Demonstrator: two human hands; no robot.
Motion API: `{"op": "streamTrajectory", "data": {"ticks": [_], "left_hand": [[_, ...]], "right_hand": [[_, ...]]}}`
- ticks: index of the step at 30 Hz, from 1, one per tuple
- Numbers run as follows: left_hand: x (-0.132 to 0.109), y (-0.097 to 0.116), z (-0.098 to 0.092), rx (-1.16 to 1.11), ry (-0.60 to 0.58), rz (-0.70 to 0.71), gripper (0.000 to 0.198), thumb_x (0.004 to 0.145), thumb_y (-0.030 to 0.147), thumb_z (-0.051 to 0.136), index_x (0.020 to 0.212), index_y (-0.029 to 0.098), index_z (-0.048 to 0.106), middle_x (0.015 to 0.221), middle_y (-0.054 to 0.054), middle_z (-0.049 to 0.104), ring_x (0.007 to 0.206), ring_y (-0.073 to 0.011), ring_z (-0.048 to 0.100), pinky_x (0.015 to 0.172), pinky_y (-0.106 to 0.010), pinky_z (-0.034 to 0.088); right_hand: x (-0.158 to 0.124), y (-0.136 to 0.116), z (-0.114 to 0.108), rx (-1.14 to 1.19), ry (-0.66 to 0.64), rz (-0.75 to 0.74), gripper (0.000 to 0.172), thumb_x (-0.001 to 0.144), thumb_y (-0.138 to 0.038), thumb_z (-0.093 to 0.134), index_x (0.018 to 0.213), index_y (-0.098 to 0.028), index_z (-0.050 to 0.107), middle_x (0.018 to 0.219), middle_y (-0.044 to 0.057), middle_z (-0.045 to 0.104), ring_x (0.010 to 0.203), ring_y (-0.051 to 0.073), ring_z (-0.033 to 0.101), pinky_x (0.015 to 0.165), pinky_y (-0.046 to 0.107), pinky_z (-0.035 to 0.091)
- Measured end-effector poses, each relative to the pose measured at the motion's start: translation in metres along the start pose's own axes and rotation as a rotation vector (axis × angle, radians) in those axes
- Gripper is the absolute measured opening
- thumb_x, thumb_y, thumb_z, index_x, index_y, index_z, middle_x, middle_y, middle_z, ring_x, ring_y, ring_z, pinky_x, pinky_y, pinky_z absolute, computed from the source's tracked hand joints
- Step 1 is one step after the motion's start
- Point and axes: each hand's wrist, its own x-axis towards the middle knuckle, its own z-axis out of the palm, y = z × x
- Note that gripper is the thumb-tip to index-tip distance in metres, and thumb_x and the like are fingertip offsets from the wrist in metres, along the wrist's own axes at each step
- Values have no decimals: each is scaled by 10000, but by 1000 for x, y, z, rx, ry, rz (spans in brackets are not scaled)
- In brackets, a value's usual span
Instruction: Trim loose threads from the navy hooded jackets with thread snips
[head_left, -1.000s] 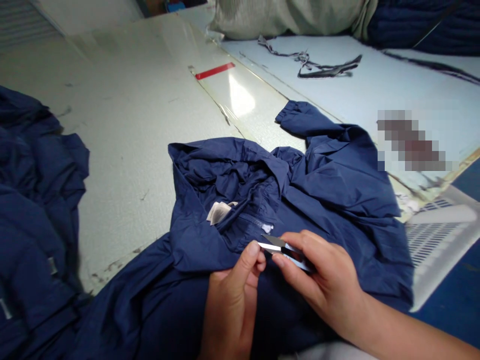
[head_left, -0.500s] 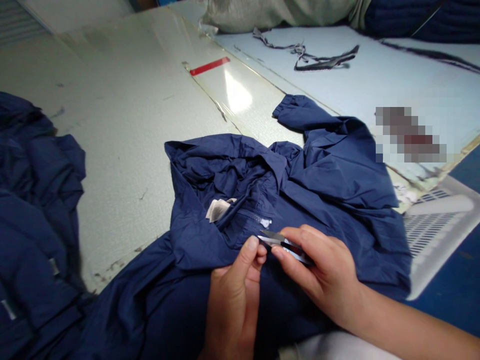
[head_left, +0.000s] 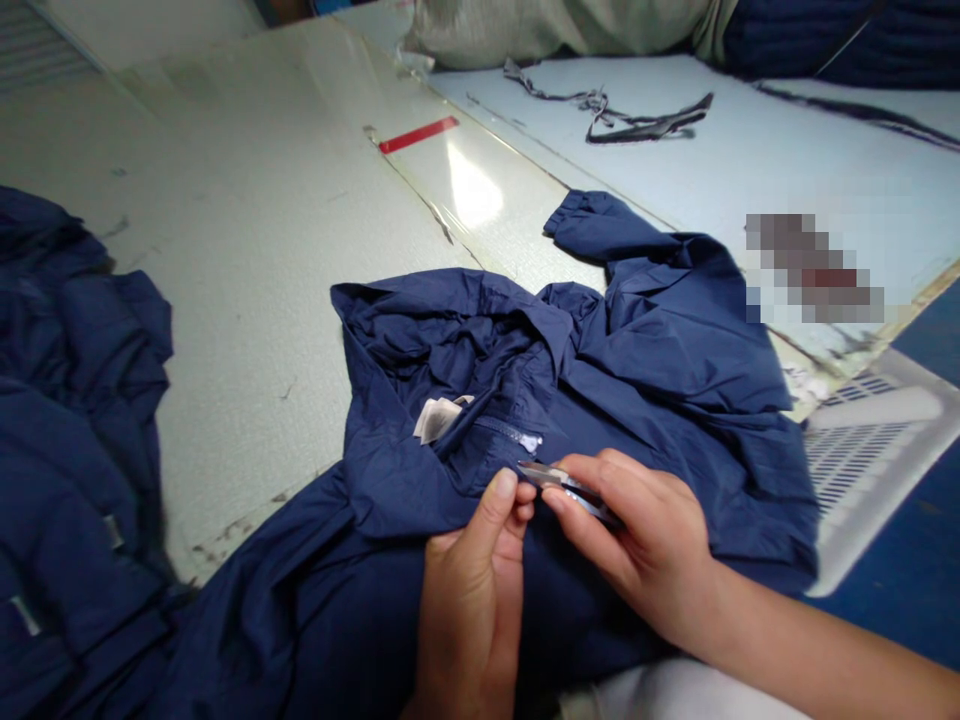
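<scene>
A navy blue hooded jacket (head_left: 660, 370) lies spread over the table, its hood towards the middle. A pale label (head_left: 437, 418) and a white zipper pull (head_left: 530, 442) show at its neck. My left hand (head_left: 480, 570) is closed, thumb against fingers, pinching a bit of the jacket just below the zipper. In my right hand (head_left: 645, 530) are small thread snips (head_left: 574, 488), gripped between thumb and fingers. Their blades point left and are nearly together, right at my left fingertips. Whether a thread lies between the blades is too small to tell.
More navy garments (head_left: 67, 420) are heaped at the left. Dark fabric strips (head_left: 649, 125) lie on the pale table (head_left: 247, 220) farther back, near a red tape strip (head_left: 420, 134). A white plastic basket (head_left: 877, 440) stands at the right, below the table edge. A blurred patch covers something there.
The snips' blades have closed together from a wider gap at my left fingertips. Both hands stay in nearly the same place, and the jacket lies as before.
</scene>
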Motion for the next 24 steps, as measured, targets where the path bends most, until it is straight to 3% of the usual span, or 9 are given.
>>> {"op": "streamTrajectory", "data": {"ticks": [12, 24], "left_hand": [[-1, -1, -1, -10, 1, 31, 79, 737, 203, 769, 658, 204, 761, 733, -63, 749, 769, -251, 719, 750, -341, 602], [-4, 4, 2, 118, 18, 44, 105, 777, 243, 732, 683, 204, 759, 791, -68, 759, 834, -258, 725, 744, -322, 606]], "right_hand": [[-1, -1, 2, -6, 15, 16, 134, 951, -242, 598, 1047, -151, 619, 799, 43, 699, 668, 135, 626, 618, 237, 466], [2, -1, 3, 3, 27, 3, 98, 951, -227, 595, 1007, -152, 620, 768, 31, 682, 630, 122, 606, 603, 225, 454]]}}
